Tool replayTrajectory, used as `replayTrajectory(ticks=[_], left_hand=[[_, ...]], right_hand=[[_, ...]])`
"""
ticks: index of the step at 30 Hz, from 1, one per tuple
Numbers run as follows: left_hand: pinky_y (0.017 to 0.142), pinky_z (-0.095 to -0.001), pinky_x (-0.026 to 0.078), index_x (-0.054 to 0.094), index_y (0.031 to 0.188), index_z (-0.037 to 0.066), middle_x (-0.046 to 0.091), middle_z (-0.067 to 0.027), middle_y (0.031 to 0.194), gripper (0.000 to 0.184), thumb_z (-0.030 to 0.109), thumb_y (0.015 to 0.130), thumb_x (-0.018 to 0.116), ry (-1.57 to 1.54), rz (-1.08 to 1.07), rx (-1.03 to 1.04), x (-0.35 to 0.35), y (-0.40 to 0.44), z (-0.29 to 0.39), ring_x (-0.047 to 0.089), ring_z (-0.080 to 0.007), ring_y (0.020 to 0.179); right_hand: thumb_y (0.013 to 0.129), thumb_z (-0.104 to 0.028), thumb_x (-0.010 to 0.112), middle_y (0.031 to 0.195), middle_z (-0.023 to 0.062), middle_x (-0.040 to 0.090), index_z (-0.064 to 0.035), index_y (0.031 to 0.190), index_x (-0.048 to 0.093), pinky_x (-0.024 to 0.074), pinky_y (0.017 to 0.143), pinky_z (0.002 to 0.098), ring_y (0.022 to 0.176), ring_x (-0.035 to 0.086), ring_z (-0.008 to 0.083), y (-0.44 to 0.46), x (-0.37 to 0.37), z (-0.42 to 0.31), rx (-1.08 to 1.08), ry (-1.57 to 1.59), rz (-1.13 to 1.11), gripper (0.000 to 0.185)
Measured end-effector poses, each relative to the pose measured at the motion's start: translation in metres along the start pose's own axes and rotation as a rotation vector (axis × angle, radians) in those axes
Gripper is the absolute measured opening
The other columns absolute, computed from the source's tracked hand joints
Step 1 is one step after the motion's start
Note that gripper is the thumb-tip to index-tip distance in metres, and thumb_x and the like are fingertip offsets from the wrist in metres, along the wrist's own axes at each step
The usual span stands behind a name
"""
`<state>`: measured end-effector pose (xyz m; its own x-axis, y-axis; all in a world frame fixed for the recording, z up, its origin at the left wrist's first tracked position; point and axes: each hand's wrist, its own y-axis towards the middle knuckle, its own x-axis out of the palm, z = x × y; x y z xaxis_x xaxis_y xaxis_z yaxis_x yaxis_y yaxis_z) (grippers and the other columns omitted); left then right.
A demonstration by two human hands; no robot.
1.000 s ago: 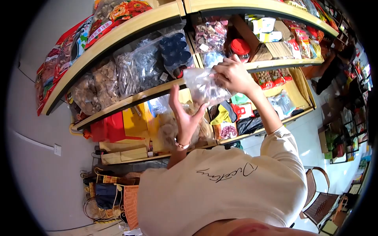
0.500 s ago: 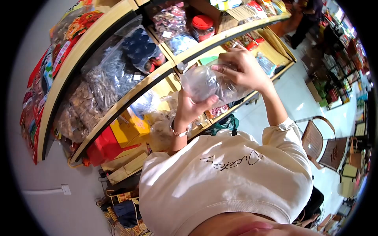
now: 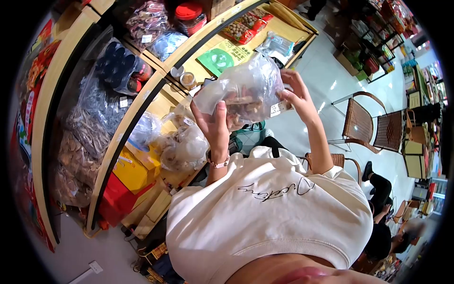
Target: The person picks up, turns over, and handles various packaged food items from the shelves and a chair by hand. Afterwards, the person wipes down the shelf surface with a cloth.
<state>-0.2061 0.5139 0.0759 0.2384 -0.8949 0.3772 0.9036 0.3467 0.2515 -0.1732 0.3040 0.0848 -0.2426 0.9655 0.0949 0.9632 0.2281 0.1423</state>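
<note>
A clear plastic bag point(image 3: 250, 90) with brownish dried pieces inside is raised in front of my chest. It bears a small white label point(image 3: 278, 109) near its lower right corner. My left hand point(image 3: 213, 124), with a bracelet at the wrist, grips the bag's left side, thumb in front and the other fingers partly hidden behind the plastic. On the opposite side, my right hand point(image 3: 297, 93) has curled fingers and thumb at the bag's right edge. Behind the bag, a green and yellow packet point(image 3: 222, 57) lies on the shelf.
Wooden shelves point(image 3: 120, 135) on the left hold bagged dried goods point(image 3: 78, 156), a red-lidded jar point(image 3: 190, 18) and a yellow box point(image 3: 137, 168). Small jars point(image 3: 188, 80) stand behind my left hand. A wicker chair point(image 3: 362, 118) is on the right; a person point(image 3: 380, 189) sits at lower right.
My right hand has moved from over the top of the bag to its right edge. The bag has turned, so its contents and label now show. The view has shifted to the right.
</note>
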Motion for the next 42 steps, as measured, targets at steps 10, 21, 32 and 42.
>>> replayTrajectory(ticks=[10,21,32,42], left_hand=[[0.093,-0.0311,0.034,0.03,0.127,0.001,0.04,-0.0125,0.123,0.054,0.015,0.083,0.057,-0.033,-0.149,-0.261,0.042,0.001,-0.014,0.043,-0.02,0.11],[0.086,-0.0286,0.034,0.035,0.117,0.001,0.041,-0.0106,0.11,0.049,0.023,0.08,0.06,0.271,-0.324,0.04,0.108,-0.005,-0.073,0.045,-0.0163,0.095],[0.075,-0.0219,0.043,0.05,0.11,0.001,0.056,-0.0046,0.1,0.044,0.031,0.08,0.061,-0.072,-0.683,-0.626,0.185,0.022,-0.091,0.053,-0.0082,0.085],[0.059,-0.0171,0.038,0.057,0.09,0.004,0.056,0.0036,0.077,0.024,0.025,0.081,0.062,0.091,-0.682,-0.439,0.197,0.021,-0.122,0.048,-0.0026,0.066]], right_hand=[[0.086,-0.03,0.053,0.112,0.004,0.051,0.0,0.126,0.038,0.0395,0.088,0.0272,0.102,0.048,0.0111,-0.037,-0.025,-0.001,0.355,0.234,0.08,0.052],[0.09,-0.041,0.039,0.104,0.0048,0.056,-0.0053,0.122,0.041,0.0497,0.071,0.033,0.09,0.056,0.0139,-0.047,-0.12,0.005,0.148,0.451,0.317,0.048],[0.09,-0.042,0.039,0.115,0.0027,0.051,-0.0092,0.125,0.039,0.0435,0.081,0.0299,0.101,0.051,0.0119,-0.056,-0.163,0.005,0.125,0.488,0.443,0.048],[0.089,-0.042,0.042,0.105,0.0007,0.055,-0.0044,0.117,0.048,0.0396,0.08,0.0229,0.092,0.052,0.0073,-0.059,-0.192,0.009,0.234,0.457,0.428,0.048]])
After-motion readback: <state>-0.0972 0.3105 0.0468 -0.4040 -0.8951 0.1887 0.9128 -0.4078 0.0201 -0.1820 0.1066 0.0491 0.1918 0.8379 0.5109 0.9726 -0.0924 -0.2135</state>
